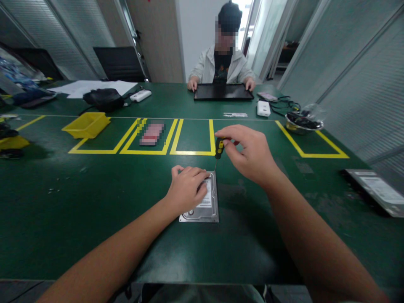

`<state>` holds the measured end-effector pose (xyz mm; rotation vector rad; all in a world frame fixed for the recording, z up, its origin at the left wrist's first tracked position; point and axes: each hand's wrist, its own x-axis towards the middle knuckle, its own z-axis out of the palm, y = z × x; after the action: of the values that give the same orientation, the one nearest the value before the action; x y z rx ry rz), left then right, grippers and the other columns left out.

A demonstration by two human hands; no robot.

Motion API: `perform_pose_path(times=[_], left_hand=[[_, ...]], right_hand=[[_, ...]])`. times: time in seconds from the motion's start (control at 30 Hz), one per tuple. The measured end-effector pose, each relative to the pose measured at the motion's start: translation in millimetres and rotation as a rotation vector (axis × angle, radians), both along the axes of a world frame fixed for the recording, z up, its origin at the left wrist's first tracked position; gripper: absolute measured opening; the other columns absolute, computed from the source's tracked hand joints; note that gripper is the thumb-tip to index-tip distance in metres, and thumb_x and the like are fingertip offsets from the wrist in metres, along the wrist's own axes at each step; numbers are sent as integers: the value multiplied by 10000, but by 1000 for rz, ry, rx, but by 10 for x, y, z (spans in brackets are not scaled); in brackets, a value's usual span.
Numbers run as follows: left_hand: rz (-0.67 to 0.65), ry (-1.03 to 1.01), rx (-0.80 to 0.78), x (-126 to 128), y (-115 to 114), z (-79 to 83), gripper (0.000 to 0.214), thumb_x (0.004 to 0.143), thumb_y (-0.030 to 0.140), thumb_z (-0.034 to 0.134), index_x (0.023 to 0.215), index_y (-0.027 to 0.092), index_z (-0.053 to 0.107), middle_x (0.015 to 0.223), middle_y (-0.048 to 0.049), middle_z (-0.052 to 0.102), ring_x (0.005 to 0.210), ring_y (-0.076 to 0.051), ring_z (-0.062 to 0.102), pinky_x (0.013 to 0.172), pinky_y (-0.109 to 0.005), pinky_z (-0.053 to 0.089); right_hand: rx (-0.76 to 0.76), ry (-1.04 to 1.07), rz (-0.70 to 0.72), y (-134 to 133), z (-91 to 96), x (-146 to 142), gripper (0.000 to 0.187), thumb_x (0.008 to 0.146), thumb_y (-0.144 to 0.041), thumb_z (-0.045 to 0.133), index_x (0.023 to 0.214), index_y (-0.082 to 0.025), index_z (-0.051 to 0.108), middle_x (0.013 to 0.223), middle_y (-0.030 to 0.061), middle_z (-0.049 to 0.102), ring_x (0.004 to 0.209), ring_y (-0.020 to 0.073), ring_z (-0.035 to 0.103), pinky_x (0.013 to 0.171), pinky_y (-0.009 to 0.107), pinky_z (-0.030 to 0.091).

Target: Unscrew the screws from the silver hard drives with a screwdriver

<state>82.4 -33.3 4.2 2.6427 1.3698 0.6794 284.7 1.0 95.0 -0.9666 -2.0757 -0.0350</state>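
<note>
A silver hard drive (214, 201) with a white label lies flat on the green table before me. My left hand (187, 188) rests across its left and upper part, fingers bent, holding it against the table and covering much of the label. In my right hand (248, 153) is a small black-and-yellow screwdriver (219, 148), pinched by the upper handle between thumb and fingers. It stands nearly upright, its thin shaft pointing down to the drive's upper right corner. Whether the tip sits in a screw is too small to tell.
Another hard drive (383, 191) lies at the right. Ahead are a yellow bin (86, 125), a blurred pinkish item (152, 134) and a metal bowl of dark parts (303, 126). Small screws (55, 190) lie left. Opposite, a person (206, 63) holds a black tray (223, 92).
</note>
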Motion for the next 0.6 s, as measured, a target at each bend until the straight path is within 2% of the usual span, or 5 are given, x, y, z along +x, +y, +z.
perform_pose_path(times=[0.23, 0.47, 0.6], left_hand=[[0, -3, -2, -1, 0, -2, 295, 893, 239, 514, 1144, 267, 666, 1165, -54, 711, 1027, -267, 603, 925, -499, 264], [1, 5, -2, -3, -5, -2, 285, 897, 243, 514, 1140, 265, 661, 1163, -46, 711, 1032, -265, 603, 921, -501, 256], [3, 11, -5, -2, -3, 4, 292, 897, 242, 511, 1148, 269, 659, 1165, -40, 709, 1034, -263, 605, 919, -501, 257]], right_hand=[[-1, 42, 21, -11, 18, -3, 347, 761, -44, 472, 971, -186, 710, 1108, 61, 727, 1070, 214, 674, 970, 379, 517], [-21, 95, 11, -17, -10, -7, 328, 762, -49, 492, 980, -164, 708, 1101, 65, 740, 1013, 212, 705, 915, 360, 553], [-7, 63, 9, -15, -5, -2, 338, 771, -53, 487, 993, -175, 711, 1108, 57, 736, 1043, 209, 691, 940, 364, 537]])
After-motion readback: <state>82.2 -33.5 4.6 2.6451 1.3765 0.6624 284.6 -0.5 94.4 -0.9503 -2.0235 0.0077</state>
